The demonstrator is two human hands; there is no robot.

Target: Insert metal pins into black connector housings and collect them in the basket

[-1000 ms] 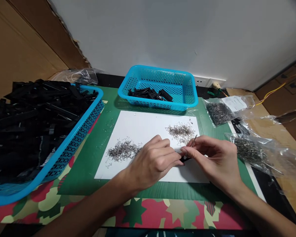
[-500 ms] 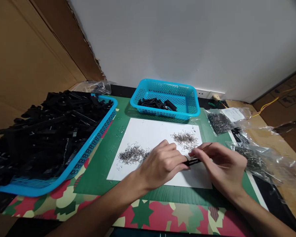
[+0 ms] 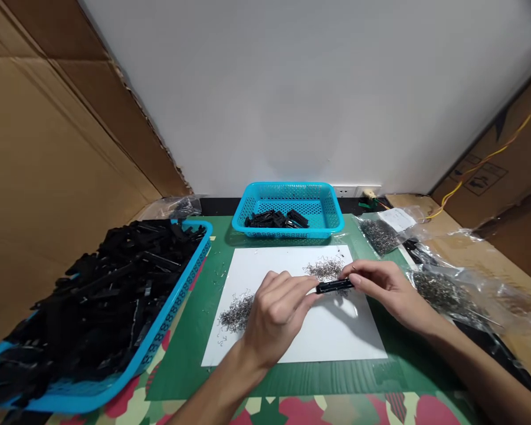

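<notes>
A small black plastic strip (image 3: 334,287) hangs level above the white sheet (image 3: 336,336), pinched at both ends. My left hand (image 3: 278,310) grips its left end with curled fingers. My right hand (image 3: 383,289) pinches its right end. Two heaps of small metal wire clips lie on the sheet: one heap (image 3: 236,311) left of my left hand, another heap (image 3: 325,268) just behind the strip.
A large blue basket (image 3: 177,301) heaped with black plastic parts stands at the left. A smaller blue basket (image 3: 287,213) with a few black parts sits at the back. Clear bags of metal clips (image 3: 442,289) lie at the right. Cardboard walls flank both sides.
The head view tilted up, showing more wall. Both hands lifted the black strip off the sheet and now hold it level between them.
</notes>
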